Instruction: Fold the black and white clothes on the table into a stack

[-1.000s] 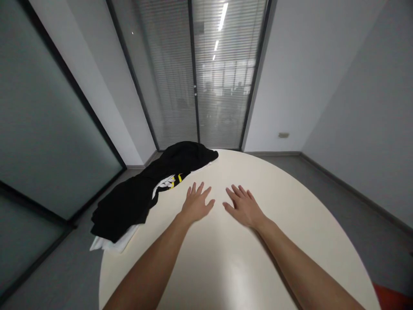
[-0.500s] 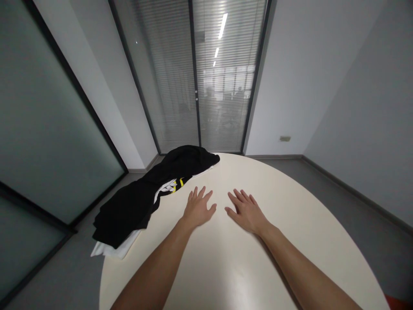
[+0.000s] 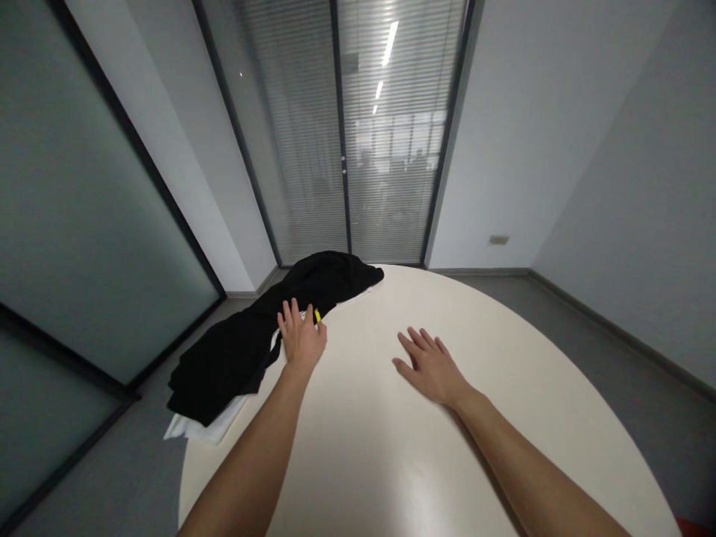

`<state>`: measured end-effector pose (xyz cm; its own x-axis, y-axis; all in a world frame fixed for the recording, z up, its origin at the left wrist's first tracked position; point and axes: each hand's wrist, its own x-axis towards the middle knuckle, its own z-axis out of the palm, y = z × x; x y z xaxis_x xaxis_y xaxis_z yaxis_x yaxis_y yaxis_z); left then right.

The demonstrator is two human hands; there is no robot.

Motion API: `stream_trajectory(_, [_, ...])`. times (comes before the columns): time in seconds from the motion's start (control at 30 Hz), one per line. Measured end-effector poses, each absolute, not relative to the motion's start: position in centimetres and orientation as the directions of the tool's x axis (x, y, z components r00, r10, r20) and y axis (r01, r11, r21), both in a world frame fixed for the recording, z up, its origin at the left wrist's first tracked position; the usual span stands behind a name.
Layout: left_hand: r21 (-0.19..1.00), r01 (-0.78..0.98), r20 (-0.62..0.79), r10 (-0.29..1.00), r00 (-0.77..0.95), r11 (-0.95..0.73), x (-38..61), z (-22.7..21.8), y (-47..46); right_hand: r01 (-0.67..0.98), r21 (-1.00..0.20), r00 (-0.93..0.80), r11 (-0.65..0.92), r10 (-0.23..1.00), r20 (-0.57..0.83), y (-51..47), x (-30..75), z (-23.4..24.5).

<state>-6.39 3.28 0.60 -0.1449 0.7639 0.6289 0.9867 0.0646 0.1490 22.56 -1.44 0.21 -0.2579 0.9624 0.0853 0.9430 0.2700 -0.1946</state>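
A pile of black clothing with white cloth and a yellow mark underneath lies along the left edge of a round cream table. My left hand reaches onto the pile's near edge, fingers stretched out and touching the fabric over the white and yellow part. My right hand lies flat and open on the bare tabletop near the middle, holding nothing.
White cloth sticks out from under the pile over the table's left rim. Glass doors with blinds stand behind the table. Frosted glass panels line the left side, a grey wall the right. A red object shows at the bottom right corner.
My left hand has moved left and forward from the bare tabletop onto the edge of the clothing pile. My right hand has stayed flat in place.
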Motion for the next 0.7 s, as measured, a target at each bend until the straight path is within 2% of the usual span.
stream_trajectory(0.17, [0.162, 0.987, 0.651, 0.751, -0.112, 0.007, -6.1, 0.6, 3.4, 0.944, -0.200, -0.252, 0.263, 0.965, 0.075, -1.5, 22.4, 0.5])
stream_trajectory(0.33, [0.133, 0.973, 0.685, 0.727, 0.046, -0.187, -3.6, 2.1, 2.1, 0.941, -0.213, -0.254, 0.263, 0.965, 0.069, -1.4, 22.5, 0.5])
stream_trajectory(0.5, [0.074, 0.928, 0.551, 0.790, 0.268, -0.366, -0.7, 3.1, 0.4, 0.935, -0.225, -0.261, 0.275, 0.961, 0.088, -1.2, 22.7, 0.0])
stream_trajectory(0.63, [0.064, 0.976, 0.496, 0.855, 0.150, -0.209, -0.9, 2.6, 0.5, 0.930, -0.232, -0.271, 0.286, 0.958, 0.098, -0.9, 22.9, -0.3])
stream_trajectory(0.7, [0.077, 0.988, 0.421, 0.903, 0.089, -0.133, -1.7, 2.2, 0.9, 0.929, -0.234, -0.272, 0.287, 0.957, 0.095, -0.9, 22.9, -0.4])
